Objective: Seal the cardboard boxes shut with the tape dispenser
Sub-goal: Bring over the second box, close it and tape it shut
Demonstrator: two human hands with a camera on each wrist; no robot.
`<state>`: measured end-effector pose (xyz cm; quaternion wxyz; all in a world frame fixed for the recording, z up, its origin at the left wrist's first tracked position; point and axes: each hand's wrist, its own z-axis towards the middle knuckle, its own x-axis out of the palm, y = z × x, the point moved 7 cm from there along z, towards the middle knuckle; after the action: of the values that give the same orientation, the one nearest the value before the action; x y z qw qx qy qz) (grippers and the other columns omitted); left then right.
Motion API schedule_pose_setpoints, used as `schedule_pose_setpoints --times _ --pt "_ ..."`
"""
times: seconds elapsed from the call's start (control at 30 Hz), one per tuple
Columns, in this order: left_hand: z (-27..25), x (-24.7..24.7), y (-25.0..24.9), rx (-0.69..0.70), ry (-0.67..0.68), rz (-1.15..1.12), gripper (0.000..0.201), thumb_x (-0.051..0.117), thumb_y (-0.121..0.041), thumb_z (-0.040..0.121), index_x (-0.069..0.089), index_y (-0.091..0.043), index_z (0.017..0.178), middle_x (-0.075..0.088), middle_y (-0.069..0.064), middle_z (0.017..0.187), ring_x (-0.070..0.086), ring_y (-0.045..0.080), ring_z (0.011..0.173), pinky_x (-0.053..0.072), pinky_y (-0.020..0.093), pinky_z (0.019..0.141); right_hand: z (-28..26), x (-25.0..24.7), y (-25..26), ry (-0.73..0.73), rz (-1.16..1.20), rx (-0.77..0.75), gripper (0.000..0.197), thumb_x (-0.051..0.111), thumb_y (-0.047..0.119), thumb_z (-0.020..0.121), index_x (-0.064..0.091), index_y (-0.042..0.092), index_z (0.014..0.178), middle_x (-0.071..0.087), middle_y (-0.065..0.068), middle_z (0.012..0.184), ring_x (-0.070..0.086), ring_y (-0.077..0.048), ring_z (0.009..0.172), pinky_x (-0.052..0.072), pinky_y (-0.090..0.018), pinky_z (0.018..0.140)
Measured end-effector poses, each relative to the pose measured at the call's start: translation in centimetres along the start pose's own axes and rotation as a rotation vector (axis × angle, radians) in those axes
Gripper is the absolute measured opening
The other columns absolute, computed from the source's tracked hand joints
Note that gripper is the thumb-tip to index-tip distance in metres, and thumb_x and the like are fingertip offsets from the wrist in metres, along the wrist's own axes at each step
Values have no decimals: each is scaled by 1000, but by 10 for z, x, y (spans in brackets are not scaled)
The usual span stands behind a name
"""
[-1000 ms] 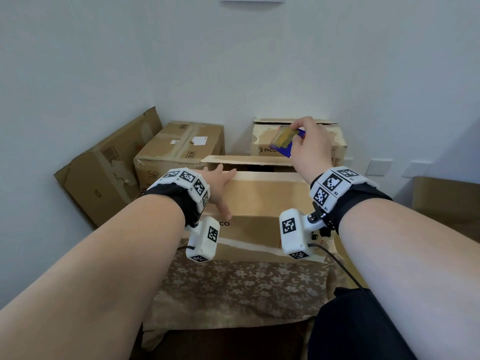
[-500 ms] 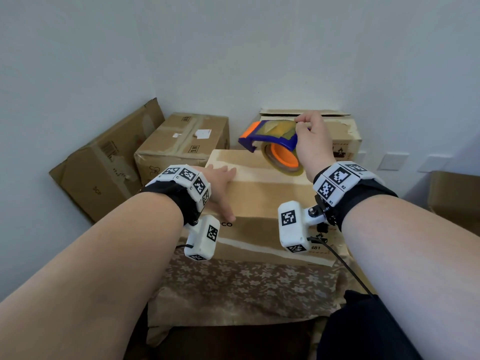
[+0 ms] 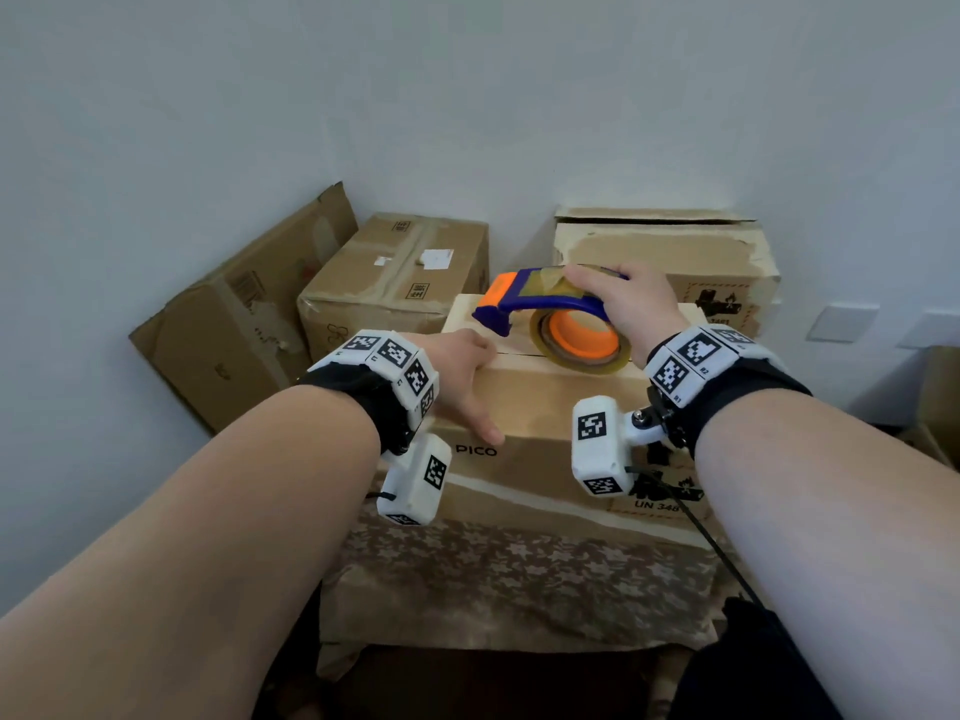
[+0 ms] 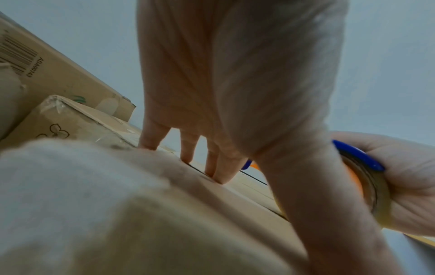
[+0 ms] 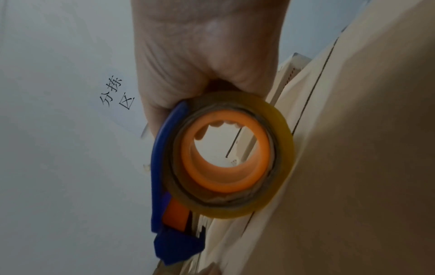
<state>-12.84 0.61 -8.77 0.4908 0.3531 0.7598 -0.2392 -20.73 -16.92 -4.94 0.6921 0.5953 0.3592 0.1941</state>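
**Now dispenser is down at the box seam**

Near: left hand [image 3: 457,366] lies flat on the box [image 3: 545,407], fingers straight, pressing the top flaps shut; the left wrist view shows the fingertips [image 4: 221,176] at the seam line. The box sits on a flowered cloth [image 3: 519,569]. Just beyond, right hand [image 3: 631,309] grips the dispenser [image 3: 540,304], fingers curled over its top, roll [image 5: 226,154] at the flap, though contact is unclear. A second ago the far flap stood up and the dispenser was held high; since then the flap has closed and the dispenser has dropped to the seam. So taping looks ready to start; no tape seen on this seam yet. Far: three more boxes by the wall [image 3: 519,96], one leaning
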Motion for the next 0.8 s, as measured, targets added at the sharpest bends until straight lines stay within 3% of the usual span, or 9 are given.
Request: schedule_pose_setpoints --times 0.07,0.17,0.27,0.33,0.4,0.47,0.6,0.7,0.8 --pt "-2 -2 -1 8 -5 -30 116 75 -69 57 29 -10 147 28 -2 151 34 21 135 32 42 111 4 0 -4 25 -11 27 72 69 67 45 68 15 95 72 -7 86 68 -29 84 55 -45 88" --pt "0 -13 14 -38 -54 -165 67 71 -52 75 53 -16 129 53 1 134 51 19 116 41 34 101 5 -1 -5 56 -3 57 42 73 57 54 64 20 74 70 -11 79 67 -35 81 54 -48 88" --pt "-1 -32 38 -185 -252 -540 37 57 -29 92 60 -14 126 62 -1 118 59 17 102 45 28 91 7 -4 -6 61 7 50 33 75 49 63 61 19 70 68 -11 76 63 -28 74 53 -48 87" --pt "-2 -35 48 -281 -358 -1012 33 49 -15 97 56 0 126 62 9 107 61 18 85 50 29 78 8 -3 -6 73 27 42 27 75 43 71 60 20 71 68 -11 80 64 -29 78 52 -46 88" --pt "0 -30 46 -331 -351 -1359 35 45 -10 98 49 8 128 61 20 119 64 25 91 52 32 79 10 -4 -7 87 42 35 24 75 39 75 61 20 70 67 -12 80 64 -31 80 52 -45 87" --pt "4 -23 40 -350 -276 -1534 34 41 -13 100 47 8 127 55 26 128 62 33 106 52 35 81 12 -3 -8 118 58 32 23 74 38 75 62 20 70 66 -12 77 62 -29 74 52 -41 80" --pt "14 -9 24 -363 -127 -1836 43 35 -22 104 41 11 131 53 31 128 58 37 112 51 39 76 11 -5 -11 174 117 54 18 72 33 80 64 18 74 65 -8 70 59 -23 62 49 -29 64" --pt "21 -2 12 -349 -67 -1982 43 40 -24 102 44 7 131 59 28 117 63 36 98 53 41 70 11 -7 -13 200 163 60 14 72 31 81 66 18 81 66 -8 72 60 -22 62 49 -28 63" --pt "23 -1 5 -327 -68 -2057 27 46 -15 99 52 5 116 64 25 98 67 33 82 58 41 66 11 -10 -14 211 195 69 10 70 29 84 66 20 82 67 -7 71 61 -20 60 50 -26 60"
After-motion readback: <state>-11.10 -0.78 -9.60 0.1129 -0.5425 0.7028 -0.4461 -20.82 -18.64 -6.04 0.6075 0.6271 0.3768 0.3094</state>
